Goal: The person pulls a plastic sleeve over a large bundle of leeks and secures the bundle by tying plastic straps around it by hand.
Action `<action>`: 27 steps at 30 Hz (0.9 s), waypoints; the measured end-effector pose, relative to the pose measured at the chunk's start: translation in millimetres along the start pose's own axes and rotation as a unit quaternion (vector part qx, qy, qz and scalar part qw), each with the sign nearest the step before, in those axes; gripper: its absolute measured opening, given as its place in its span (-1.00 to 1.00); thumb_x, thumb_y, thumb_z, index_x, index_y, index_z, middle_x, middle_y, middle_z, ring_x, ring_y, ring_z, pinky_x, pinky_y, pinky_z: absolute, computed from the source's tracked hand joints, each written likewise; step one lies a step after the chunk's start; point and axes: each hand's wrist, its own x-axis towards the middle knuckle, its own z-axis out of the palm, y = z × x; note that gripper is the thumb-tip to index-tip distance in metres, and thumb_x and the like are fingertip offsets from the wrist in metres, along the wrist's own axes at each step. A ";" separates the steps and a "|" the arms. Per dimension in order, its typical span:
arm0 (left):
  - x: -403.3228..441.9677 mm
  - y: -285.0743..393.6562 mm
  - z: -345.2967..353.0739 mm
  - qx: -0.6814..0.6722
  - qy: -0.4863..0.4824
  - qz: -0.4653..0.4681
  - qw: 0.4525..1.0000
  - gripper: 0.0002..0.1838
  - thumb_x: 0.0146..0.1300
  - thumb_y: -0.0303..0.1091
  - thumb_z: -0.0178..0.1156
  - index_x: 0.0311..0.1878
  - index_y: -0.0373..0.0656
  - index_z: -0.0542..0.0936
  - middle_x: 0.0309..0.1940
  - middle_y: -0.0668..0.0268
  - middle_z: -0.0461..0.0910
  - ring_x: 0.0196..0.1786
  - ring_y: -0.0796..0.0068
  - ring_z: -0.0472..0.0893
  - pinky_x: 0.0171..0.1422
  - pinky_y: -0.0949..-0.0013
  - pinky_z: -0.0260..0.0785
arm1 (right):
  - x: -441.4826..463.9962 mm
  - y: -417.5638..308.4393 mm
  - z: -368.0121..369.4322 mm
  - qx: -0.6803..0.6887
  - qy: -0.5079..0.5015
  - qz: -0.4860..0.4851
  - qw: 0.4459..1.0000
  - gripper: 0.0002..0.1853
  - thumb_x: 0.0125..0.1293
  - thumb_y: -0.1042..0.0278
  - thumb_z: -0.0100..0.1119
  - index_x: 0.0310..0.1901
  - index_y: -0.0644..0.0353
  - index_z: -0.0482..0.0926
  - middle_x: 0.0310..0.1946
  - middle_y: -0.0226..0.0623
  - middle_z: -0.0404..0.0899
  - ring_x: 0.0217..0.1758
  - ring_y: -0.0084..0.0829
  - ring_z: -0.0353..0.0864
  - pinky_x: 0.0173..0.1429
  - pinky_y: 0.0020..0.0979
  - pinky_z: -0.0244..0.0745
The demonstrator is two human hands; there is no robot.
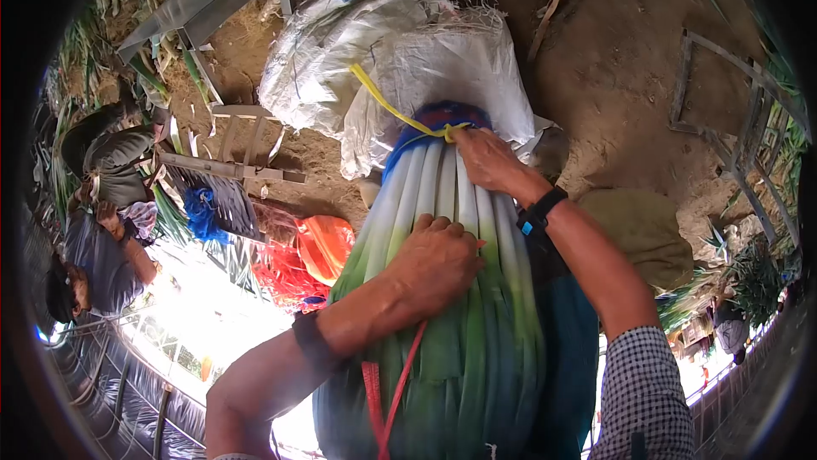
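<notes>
A thick bundle of leeks [464,324] stands in front of me, white shanks pointing away and green leaves toward me. Blue wrapping [400,149] covers the root end, with a yellow strap [383,98] tied around it and one loose end sticking out to the left. My right hand [489,160] pinches the yellow strap at its knot. Across the middle of the leeks lies my left hand [438,260], closed in a fist. A red strap [400,400] runs up to it, and a small reddish tip shows beside its fingers.
White woven sacks [340,43] lie just beyond the bundle. Metal frames stand at left [208,9] and right [732,128] on the dirt floor [621,94]. Orange-red plastic [323,247] and blue strips [204,213] sit to the left, near other people [111,239].
</notes>
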 end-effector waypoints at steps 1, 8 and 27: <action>0.0 1.6 0.7 0.004 -0.008 -0.003 1.000 -0.75 0.22 -0.22 0.20 -0.29 -0.27 0.56 -0.27 0.03 0.58 -0.05 0.03 0.56 0.21 0.08 0.29 | 8.2 1.2 1.5 -0.049 -0.070 0.023 0.996 -0.61 0.16 0.59 -0.07 0.06 0.34 0.42 -0.18 0.13 0.64 -0.01 0.07 0.60 0.11 -0.12 0.42; -4.3 -1.0 2.0 -0.007 0.009 -0.014 1.000 -0.75 0.24 -0.23 0.17 -0.27 -0.27 0.58 -0.22 0.08 0.57 0.04 0.08 0.52 0.23 0.09 0.27 | 45.7 1.6 -4.0 -0.112 -0.212 0.091 0.966 -0.62 0.18 0.41 -0.05 0.03 0.32 0.51 -0.15 0.05 0.68 -0.03 -0.02 0.66 0.10 -0.10 0.48; 42.9 -6.1 -0.7 0.055 -0.164 -0.007 0.985 -0.18 0.32 0.22 0.02 0.22 -0.49 0.38 0.25 -0.15 0.33 0.43 -0.02 0.23 0.57 0.06 -0.09 | 6.4 32.4 11.4 0.068 -0.154 0.156 0.973 -0.52 0.38 0.16 -0.18 0.22 0.24 0.41 0.17 0.13 0.48 0.26 0.09 0.43 0.35 -0.02 0.29</action>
